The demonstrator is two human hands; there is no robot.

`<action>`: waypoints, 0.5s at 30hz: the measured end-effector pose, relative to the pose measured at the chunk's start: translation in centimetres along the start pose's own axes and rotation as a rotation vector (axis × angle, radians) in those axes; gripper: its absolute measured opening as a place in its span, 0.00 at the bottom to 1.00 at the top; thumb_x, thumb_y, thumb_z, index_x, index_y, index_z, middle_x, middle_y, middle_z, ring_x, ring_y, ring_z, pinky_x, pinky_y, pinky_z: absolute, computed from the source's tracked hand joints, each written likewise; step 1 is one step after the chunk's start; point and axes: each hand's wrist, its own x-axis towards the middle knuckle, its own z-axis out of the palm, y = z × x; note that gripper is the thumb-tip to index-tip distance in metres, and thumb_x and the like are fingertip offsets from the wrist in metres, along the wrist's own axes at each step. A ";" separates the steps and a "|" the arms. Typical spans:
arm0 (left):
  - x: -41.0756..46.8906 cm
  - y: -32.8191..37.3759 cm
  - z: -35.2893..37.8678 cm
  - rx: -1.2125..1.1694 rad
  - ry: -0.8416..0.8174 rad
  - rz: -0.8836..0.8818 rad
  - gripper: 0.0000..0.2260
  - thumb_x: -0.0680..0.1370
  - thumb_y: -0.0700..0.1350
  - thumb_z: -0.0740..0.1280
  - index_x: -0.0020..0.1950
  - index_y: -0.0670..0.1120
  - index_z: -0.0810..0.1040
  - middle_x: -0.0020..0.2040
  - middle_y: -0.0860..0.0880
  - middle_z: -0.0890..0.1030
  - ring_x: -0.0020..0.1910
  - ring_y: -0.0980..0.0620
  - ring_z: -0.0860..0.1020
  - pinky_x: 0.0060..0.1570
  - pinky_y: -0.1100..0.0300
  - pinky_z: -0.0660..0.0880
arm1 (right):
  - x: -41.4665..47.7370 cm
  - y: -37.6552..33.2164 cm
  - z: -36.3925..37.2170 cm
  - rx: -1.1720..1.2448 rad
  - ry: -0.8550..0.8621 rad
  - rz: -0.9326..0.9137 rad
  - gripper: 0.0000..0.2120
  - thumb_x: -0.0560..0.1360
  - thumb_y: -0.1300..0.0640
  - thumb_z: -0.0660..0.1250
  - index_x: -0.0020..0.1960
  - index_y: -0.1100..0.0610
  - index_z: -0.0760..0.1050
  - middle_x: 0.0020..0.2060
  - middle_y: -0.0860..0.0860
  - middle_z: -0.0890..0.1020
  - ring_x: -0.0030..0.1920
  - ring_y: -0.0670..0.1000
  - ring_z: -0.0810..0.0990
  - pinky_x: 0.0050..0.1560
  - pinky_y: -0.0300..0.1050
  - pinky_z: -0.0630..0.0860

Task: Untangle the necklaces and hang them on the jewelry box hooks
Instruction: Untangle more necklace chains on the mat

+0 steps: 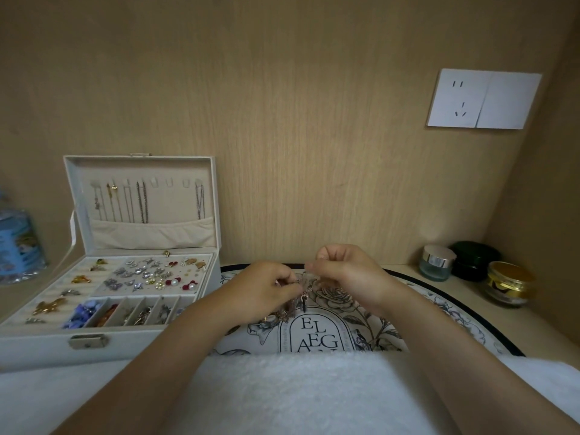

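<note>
A tangled bunch of thin necklaces [296, 304] with a small dark pendant hangs between my hands above a floral tray [445, 306]. My left hand [265, 285] pinches the chains from the left. My right hand [340, 268] pinches a strand slightly higher, on the right. The white jewelry box [138, 246] stands open at the left. Inside its upright lid is a row of hooks [169, 182]; several chains [141, 202] hang from the left hooks and one from the far right hook. The middle hooks are bare.
The box's lower tray holds several earrings, brooches and charms. Three small jars [477, 268] stand at the back right. A blue water bottle [17, 243] is at the far left. A white towel [298, 390] covers the near edge. A wall socket [483, 98] is at the upper right.
</note>
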 end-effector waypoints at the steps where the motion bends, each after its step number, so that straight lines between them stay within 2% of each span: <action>1: 0.0 0.0 0.0 0.003 -0.009 -0.009 0.08 0.78 0.50 0.69 0.41 0.51 0.82 0.29 0.56 0.78 0.28 0.57 0.73 0.31 0.63 0.69 | 0.0 0.0 0.0 -0.082 0.004 -0.025 0.16 0.75 0.64 0.72 0.34 0.53 0.69 0.26 0.46 0.69 0.27 0.44 0.66 0.31 0.37 0.66; 3: 0.1 0.0 0.0 -0.008 -0.010 -0.036 0.06 0.77 0.49 0.71 0.42 0.50 0.82 0.32 0.56 0.80 0.27 0.60 0.74 0.31 0.65 0.70 | 0.1 0.0 0.1 -0.182 -0.003 -0.051 0.15 0.73 0.70 0.69 0.37 0.53 0.69 0.25 0.44 0.67 0.26 0.45 0.63 0.28 0.40 0.63; 6: 0.2 -0.1 0.0 -0.091 0.012 -0.131 0.06 0.76 0.49 0.71 0.41 0.50 0.81 0.34 0.52 0.81 0.26 0.59 0.74 0.29 0.67 0.70 | 0.0 -0.3 0.2 -0.295 -0.026 -0.101 0.14 0.73 0.73 0.66 0.43 0.53 0.74 0.25 0.41 0.67 0.25 0.43 0.64 0.27 0.39 0.65; 10: 0.2 0.1 0.3 -0.184 0.105 -0.177 0.02 0.75 0.44 0.70 0.44 0.47 0.81 0.38 0.49 0.80 0.29 0.54 0.76 0.35 0.56 0.76 | 0.0 -0.3 0.3 -0.727 -0.009 -0.149 0.07 0.76 0.60 0.70 0.51 0.50 0.80 0.32 0.42 0.73 0.30 0.40 0.71 0.33 0.31 0.66; 12: 0.2 0.2 0.5 -0.203 0.146 -0.174 0.03 0.77 0.43 0.67 0.45 0.47 0.80 0.40 0.49 0.80 0.28 0.55 0.78 0.37 0.56 0.78 | -0.1 -0.3 0.6 -0.851 -0.017 -0.153 0.02 0.77 0.55 0.70 0.46 0.51 0.81 0.33 0.42 0.76 0.32 0.40 0.73 0.32 0.31 0.65; 15: 0.2 0.2 0.9 -0.198 0.151 -0.181 0.05 0.80 0.44 0.63 0.48 0.47 0.78 0.43 0.48 0.83 0.29 0.50 0.81 0.36 0.54 0.76 | 0.1 -0.2 1.0 -0.875 0.002 -0.168 0.06 0.77 0.53 0.70 0.42 0.51 0.79 0.35 0.44 0.78 0.34 0.41 0.74 0.33 0.33 0.66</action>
